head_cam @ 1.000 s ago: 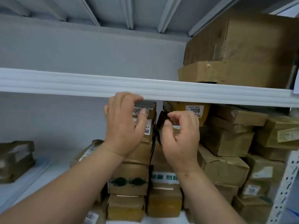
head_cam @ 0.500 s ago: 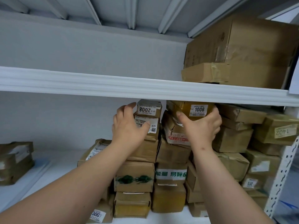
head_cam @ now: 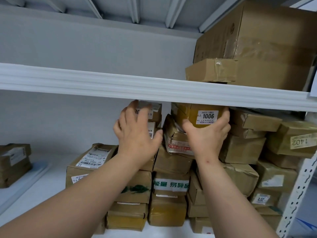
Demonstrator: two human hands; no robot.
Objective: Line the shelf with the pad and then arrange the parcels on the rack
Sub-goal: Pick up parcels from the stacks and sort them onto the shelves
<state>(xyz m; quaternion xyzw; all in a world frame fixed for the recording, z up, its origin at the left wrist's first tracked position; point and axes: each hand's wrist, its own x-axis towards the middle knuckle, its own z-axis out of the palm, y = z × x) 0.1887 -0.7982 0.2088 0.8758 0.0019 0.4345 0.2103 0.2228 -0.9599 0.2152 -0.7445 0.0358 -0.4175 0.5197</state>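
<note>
The right hand (head_cam: 208,134) grips the small yellow-taped parcel labelled 1006 (head_cam: 197,115), high on the brown box stack. The left hand (head_cam: 137,133) presses flat, fingers loose, against the small labelled boxes (head_cam: 154,115) beside it. A hard push could tip the stack.

head view: my only camera, close to the rack (head_cam: 154,88), facing forward, slightly upward at far parcels (head_cam: 171,184).
</note>
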